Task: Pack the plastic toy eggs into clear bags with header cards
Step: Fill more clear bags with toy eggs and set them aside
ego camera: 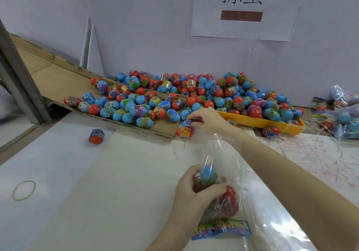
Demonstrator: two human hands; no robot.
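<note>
A big pile of red and blue eggs (pixel 194 99) sits by the wall, and a clear bag (pixel 229 177) with a bright card (pixel 221 229) holds a few eggs.

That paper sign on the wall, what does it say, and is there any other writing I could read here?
"拣蛋": large black characters on the paper sign.
Red bar below them: any text is unreadable.
Egg wrappers: print too small and blurred.
Header card on the clear bag: colourful print, blurred.

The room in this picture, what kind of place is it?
Probably a small packing workshop. A big egg pile lies against the wall, a paper sign hangs above it, filled bags wait at the right, and the left hand holds a clear bag.
</note>
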